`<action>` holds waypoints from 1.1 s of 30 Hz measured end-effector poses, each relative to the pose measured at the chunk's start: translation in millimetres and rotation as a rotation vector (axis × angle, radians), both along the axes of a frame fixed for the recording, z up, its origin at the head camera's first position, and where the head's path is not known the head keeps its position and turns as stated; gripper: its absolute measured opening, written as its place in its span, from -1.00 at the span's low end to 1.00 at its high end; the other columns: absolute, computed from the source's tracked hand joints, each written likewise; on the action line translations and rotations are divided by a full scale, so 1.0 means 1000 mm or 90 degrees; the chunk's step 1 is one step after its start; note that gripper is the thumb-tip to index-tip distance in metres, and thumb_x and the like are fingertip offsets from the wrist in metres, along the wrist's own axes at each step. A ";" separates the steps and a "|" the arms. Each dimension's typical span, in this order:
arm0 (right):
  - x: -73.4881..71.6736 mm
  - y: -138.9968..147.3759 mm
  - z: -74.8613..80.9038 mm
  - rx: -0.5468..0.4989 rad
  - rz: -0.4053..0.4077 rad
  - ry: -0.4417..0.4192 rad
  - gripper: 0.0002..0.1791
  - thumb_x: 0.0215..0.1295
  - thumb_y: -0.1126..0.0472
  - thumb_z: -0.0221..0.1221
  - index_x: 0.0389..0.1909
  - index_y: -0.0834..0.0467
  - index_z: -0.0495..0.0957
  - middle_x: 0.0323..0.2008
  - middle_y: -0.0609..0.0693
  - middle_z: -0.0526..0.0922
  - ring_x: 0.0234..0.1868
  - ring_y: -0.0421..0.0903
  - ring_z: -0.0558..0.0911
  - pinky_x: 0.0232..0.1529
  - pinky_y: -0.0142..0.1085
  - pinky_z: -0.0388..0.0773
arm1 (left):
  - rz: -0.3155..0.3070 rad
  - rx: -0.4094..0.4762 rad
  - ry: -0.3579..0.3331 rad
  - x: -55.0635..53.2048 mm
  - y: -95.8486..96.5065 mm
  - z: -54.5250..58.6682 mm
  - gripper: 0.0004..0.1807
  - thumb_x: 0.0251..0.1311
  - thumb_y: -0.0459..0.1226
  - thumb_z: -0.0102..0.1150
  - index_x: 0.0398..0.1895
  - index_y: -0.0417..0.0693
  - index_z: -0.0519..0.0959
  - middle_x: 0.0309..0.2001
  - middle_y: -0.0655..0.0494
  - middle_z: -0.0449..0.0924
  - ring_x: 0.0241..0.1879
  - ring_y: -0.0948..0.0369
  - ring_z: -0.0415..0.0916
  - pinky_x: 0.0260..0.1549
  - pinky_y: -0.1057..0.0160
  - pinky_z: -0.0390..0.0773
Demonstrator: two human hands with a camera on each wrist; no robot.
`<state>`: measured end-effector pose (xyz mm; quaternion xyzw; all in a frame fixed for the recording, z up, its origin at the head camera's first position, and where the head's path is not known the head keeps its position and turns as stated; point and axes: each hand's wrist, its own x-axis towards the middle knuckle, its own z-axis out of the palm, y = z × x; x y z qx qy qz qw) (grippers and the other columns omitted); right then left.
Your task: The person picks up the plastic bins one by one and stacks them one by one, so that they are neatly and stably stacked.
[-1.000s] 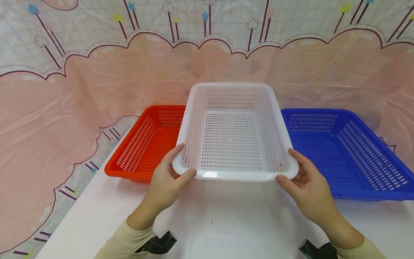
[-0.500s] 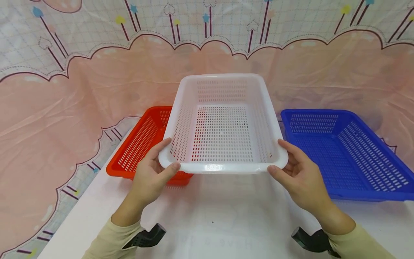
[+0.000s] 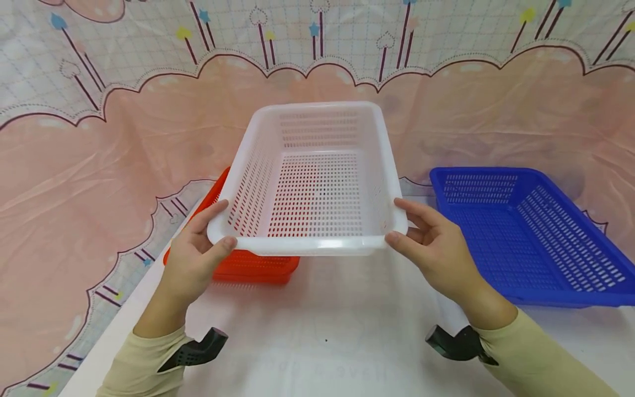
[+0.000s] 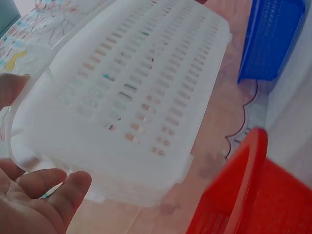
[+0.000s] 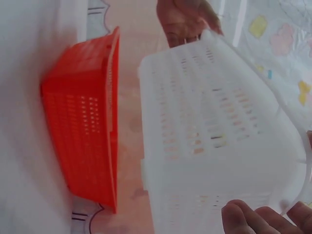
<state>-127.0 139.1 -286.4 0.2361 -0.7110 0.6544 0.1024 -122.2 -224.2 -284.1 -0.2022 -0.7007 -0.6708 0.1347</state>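
Note:
A white perforated plastic basket (image 3: 317, 193) is held up in the head view, its open top tilted toward the camera. My left hand (image 3: 190, 262) grips its near left corner, thumb on the front rim. At the near right corner my right hand (image 3: 441, 256) pinches the rim in the same manner. Below and behind the white basket stands a red basket (image 3: 258, 269), mostly covered by it in the head view. Both wrist views show a gap between the raised white basket (image 5: 195, 122) and the red basket (image 5: 87, 117). Nothing lies inside the white basket.
To the right on the white table (image 3: 322, 353) sits a blue perforated basket (image 3: 526, 237). Behind the table hangs a pink and white patterned cloth (image 3: 297, 82), which also drops along the left edge. Each wrist carries a black camera mount (image 3: 198, 350).
Both hands have carried the white basket left and upward, from between the red and blue baskets to over the red one. The red and blue baskets stay in place.

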 end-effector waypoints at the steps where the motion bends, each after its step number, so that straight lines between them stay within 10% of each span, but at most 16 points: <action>1: -0.001 -0.003 0.001 0.002 0.007 -0.018 -0.36 0.27 0.53 0.23 0.38 0.44 0.29 0.28 0.38 0.42 -0.07 -0.14 0.71 -0.09 -0.37 0.63 | -0.004 0.008 0.005 -0.001 -0.004 -0.001 -0.37 0.27 -0.60 0.08 0.43 -0.32 0.28 0.27 -0.10 0.37 0.15 0.17 0.48 -0.01 0.37 0.55; 15: -0.022 -0.054 0.003 -0.004 0.066 -0.135 -0.31 0.27 0.45 0.28 0.41 0.36 0.30 0.35 0.28 0.39 0.12 0.17 0.63 0.00 -0.16 0.60 | -0.084 0.073 -0.006 -0.011 -0.067 -0.014 -0.43 0.44 -0.48 -0.07 0.48 -0.01 0.29 0.31 -0.03 0.35 0.20 0.13 0.42 0.03 0.31 0.55; 33: -0.023 -0.111 -0.016 -0.018 0.094 -0.164 -0.27 0.23 0.33 0.38 0.41 0.29 0.34 0.29 0.20 0.48 0.11 0.06 0.65 0.00 -0.13 0.61 | -0.127 0.135 0.027 -0.017 -0.123 -0.027 -0.43 0.38 -0.65 -0.27 0.44 -0.30 0.27 0.30 -0.10 0.37 0.20 0.09 0.46 0.08 0.29 0.53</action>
